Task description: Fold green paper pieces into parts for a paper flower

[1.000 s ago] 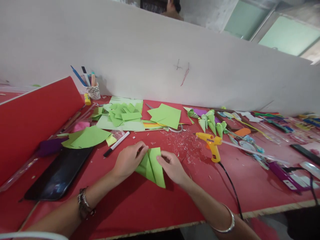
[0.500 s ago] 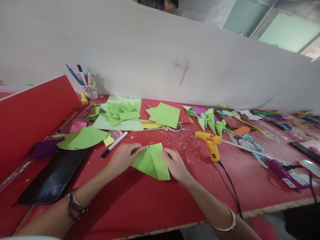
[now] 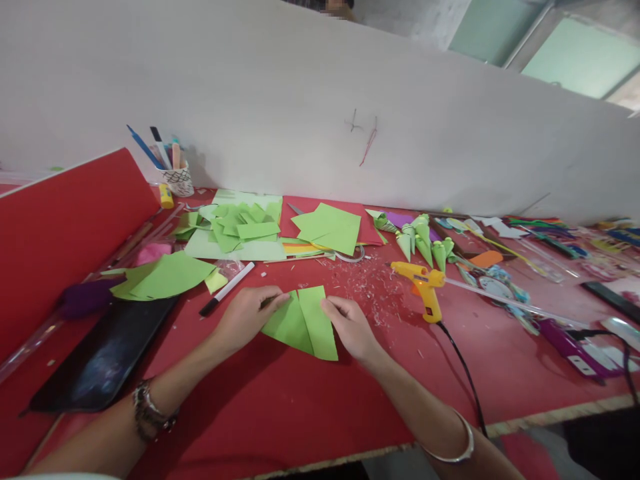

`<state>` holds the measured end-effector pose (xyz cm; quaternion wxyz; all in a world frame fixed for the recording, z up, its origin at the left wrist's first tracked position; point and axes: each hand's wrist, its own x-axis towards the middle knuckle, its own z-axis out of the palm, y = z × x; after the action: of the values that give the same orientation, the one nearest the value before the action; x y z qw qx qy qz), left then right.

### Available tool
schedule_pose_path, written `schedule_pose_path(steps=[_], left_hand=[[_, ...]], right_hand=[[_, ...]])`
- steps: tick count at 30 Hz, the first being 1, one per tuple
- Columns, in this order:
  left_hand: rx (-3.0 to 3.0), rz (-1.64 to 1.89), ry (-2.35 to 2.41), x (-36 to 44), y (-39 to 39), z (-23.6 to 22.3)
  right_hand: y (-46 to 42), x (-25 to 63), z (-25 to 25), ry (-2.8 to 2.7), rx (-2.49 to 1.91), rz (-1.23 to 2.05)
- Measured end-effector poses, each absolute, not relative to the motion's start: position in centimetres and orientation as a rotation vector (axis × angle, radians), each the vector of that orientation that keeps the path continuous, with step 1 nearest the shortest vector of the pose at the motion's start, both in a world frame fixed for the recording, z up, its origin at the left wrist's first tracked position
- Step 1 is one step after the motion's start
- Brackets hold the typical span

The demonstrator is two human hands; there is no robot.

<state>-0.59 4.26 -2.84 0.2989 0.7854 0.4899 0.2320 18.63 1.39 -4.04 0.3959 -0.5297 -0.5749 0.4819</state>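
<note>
As we are facing the red table [image 3: 300,413], we are listing its contents from the near middle outward. Item: one creased green sheet [image 3: 323,327], spanning the gap between our hands. Item: our left hand [image 3: 250,310], pinching the sheet's left edge between thumb and forefinger. Item: our right hand [image 3: 353,327], pinching the right edge likewise; how its lower fingers are resting, we cannot tell. We are gripping opposite edges, presumably so both panels are spreading and the crease is showing. Item: yellow glue gun [image 3: 425,287], lying to the right, grip pointing near, probably for easy reach. Item: green cones [image 3: 423,247], clustering beyond it, seemingly set aside from the working space. Item: green cut pieces [image 3: 240,223], gathering at far left on a pale sheet [image 3: 200,249], likely against scattering. Item: white marker [image 3: 227,290], lying just beyond our left hand. Item: dark flat device [image 3: 95,367], occupying the near left.
</note>
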Motion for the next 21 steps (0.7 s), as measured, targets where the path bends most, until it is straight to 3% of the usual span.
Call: schedule_pose_path(steps=[6,13,21], left_hand=[[2.063,0.718,1.386,-1.27,4.72,-2.78],[2.128,0.691,1.406,-0.79,4.35,-2.85],[2.108,0.749,1.448,-1.28,4.58,-2.69]], right_hand=[[1.58,19.05,-4.15,-1.419,-1.392,1.116],[1.30,18.77,-3.43,-1.544,-1.317,1.210],[1.65,19.35,-3.56,-1.534,-1.397,0.981]])
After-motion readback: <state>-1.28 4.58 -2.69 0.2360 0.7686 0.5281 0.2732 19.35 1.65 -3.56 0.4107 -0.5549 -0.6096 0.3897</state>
